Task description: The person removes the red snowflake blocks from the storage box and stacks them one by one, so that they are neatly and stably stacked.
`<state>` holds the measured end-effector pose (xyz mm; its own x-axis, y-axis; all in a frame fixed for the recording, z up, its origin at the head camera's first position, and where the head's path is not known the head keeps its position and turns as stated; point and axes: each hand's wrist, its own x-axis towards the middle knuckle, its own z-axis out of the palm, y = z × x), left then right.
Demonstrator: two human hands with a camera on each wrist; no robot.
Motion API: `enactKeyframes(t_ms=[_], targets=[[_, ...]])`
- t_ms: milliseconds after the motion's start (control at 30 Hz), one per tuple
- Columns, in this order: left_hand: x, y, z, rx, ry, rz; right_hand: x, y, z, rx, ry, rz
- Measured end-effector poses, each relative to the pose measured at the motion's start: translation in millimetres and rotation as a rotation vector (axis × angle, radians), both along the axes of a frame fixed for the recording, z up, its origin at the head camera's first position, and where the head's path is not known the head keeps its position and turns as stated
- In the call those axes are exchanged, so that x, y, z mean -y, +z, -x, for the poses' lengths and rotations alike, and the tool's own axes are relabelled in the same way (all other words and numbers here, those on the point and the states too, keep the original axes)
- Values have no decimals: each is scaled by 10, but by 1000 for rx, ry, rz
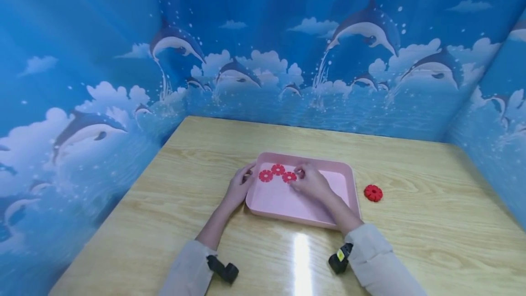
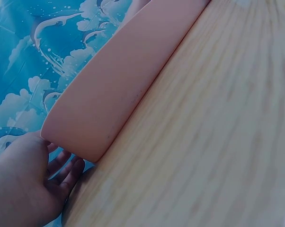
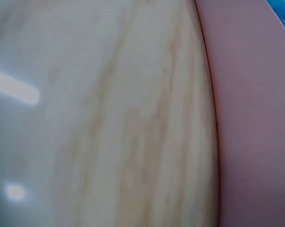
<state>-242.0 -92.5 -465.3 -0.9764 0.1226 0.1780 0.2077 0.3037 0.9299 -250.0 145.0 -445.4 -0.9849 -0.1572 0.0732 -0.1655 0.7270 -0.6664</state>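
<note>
A shallow pink tray (image 1: 287, 202) lies on the table. Inside it, toward the back left, are three red flower-shaped discs with notched edges: a left disc (image 1: 265, 176), a back disc (image 1: 277, 169) and a right disc (image 1: 289, 177). My left hand (image 1: 240, 187) holds the tray's left end; in the left wrist view its fingers (image 2: 66, 172) curl at the outer corner. Reaching over the tray, my right hand (image 1: 314, 184) has bent fingers and thumb at the right disc's edge. I cannot tell whether it pinches that disc.
Right of the tray, a stack of similar red discs (image 1: 373, 193) sits on the wooden table (image 1: 427, 204). A blue dolphin-print curtain (image 1: 263, 58) stands behind the table and along its sides. Both wrists carry black camera mounts.
</note>
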Motion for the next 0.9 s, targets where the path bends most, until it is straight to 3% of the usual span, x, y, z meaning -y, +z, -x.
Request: enactKeyframes(t_ms=[433, 900], targets=[[4, -5, 7, 24, -2, -7, -41, -74, 9, -55, 68, -46], [8, -9, 2, -7, -10, -2, -39, -95, 31, -36, 35, -52]])
